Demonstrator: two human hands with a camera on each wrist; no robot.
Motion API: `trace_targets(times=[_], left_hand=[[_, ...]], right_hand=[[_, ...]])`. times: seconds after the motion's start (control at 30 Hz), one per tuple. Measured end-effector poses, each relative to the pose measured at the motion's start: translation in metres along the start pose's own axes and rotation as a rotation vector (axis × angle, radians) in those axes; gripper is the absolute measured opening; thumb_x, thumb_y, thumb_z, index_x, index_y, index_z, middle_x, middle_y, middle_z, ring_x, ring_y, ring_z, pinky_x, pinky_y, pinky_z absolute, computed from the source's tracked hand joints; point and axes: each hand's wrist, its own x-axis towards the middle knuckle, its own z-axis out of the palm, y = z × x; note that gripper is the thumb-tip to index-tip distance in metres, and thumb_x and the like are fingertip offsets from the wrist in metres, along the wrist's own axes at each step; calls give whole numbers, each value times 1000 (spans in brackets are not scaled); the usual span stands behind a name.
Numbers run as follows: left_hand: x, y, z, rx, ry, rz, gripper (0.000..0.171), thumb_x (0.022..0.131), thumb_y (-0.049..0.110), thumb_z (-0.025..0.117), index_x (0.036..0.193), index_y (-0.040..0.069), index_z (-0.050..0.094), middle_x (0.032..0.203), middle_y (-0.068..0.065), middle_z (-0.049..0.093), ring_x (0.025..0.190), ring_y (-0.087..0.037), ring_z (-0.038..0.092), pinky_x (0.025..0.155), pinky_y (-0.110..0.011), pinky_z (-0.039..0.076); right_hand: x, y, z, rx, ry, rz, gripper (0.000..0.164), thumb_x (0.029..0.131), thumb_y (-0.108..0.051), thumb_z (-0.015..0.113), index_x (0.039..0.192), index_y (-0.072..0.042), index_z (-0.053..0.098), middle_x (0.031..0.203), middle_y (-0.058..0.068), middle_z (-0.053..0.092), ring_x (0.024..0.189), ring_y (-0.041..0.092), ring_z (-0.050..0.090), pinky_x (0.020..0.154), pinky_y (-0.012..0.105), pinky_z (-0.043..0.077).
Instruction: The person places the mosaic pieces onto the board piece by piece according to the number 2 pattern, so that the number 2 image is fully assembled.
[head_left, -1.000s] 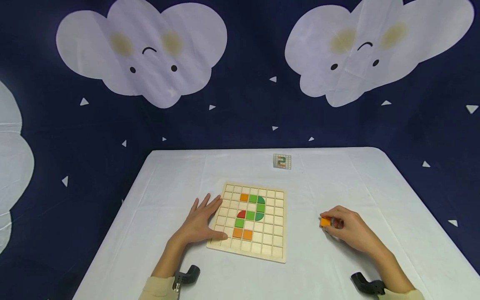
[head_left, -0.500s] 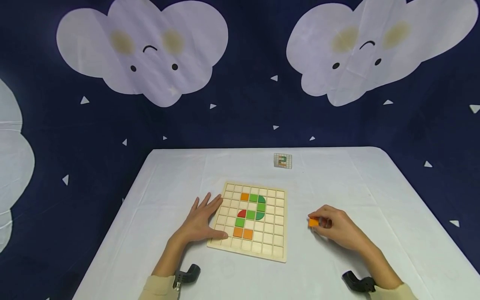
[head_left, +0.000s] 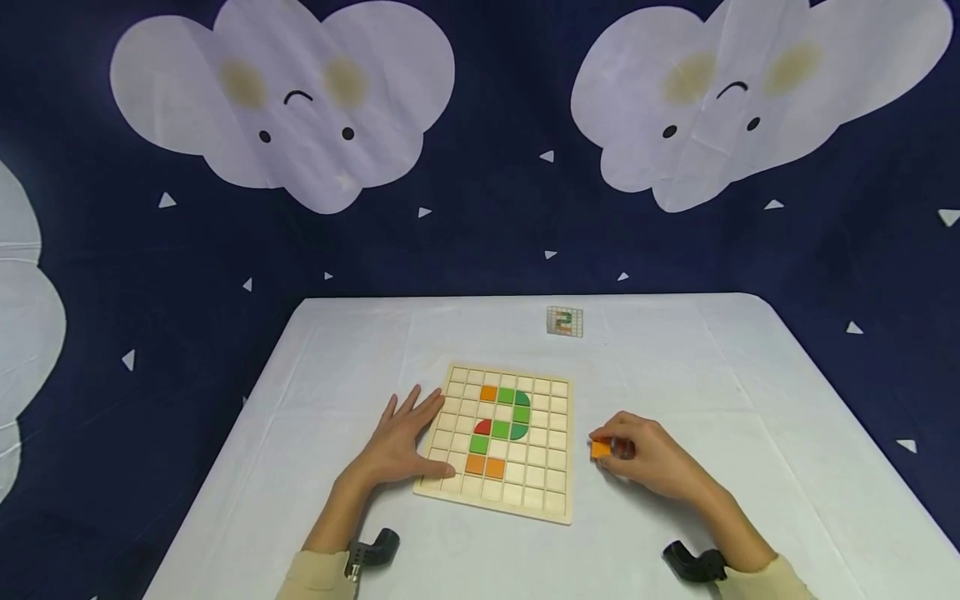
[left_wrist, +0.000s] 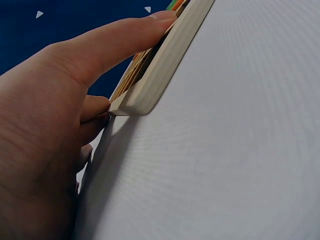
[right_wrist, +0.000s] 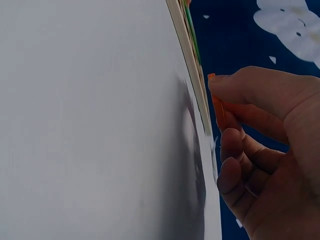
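A wooden grid board [head_left: 536,500] lies on the white table. In its cells sit several tiles: orange squares such as the orange tile [head_left: 495,468], green squares, darker green rounded pieces and a red rounded tile [head_left: 483,427]. My left hand [head_left: 397,446] rests at the board's left side with fingers spread, thumb over the near left part; the left wrist view shows the thumb [left_wrist: 120,42] across the board's edge. Right of the board, my right hand [head_left: 648,454] pinches an orange square tile [head_left: 601,449] between thumb and fingers, apart from the board.
Behind the board, a small pattern card [head_left: 565,322] with a coloured figure on a grid lies near the table's far edge. A dark blue cloth [head_left: 487,233] with white clouds hangs beyond the white table [head_left: 360,342].
My right hand has moved left toward the board, carrying the orange tile. My left hand and the board have stayed in place.
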Motion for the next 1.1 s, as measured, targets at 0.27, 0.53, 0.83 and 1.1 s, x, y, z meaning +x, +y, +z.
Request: trace_targets(times=[0.27,0.53,0.83,1.1], left_hand=[[-1,-1,1,-4,0,-2,119,57,78,70,151,14,33,156,6,25,146,-20,4,115,-47,-3],[0,-1,0,3,0,1,119,58,78,70,151,15,32,156,6,25,146,-20,5,115,-47,-2],[-1,0,1,-1,-3,-8,119,57,78,71,151,15,32,156,6,24,146,-20,4,116,-46,-3],[-1,-1,1,-2,-4,-9,119,57,78,71,151,16,32,156,7,24,146,-19,4,115,-45,-4]], right_hand=[[9,-13,12,8,-58,2,30,79,-16,78,108,-20,72,89,-11,60,72,10,55,58,22,48],[15,-21,19,-6,-71,-25,29,79,-19,79,107,-24,72,91,-13,60,74,9,55,59,22,46],[23,-29,29,-10,-99,-64,29,79,-21,78,107,-23,72,92,-12,60,75,10,55,60,22,46],[31,-37,39,-20,-123,-139,28,81,-20,77,108,-21,73,93,-14,59,71,7,51,58,21,44]])
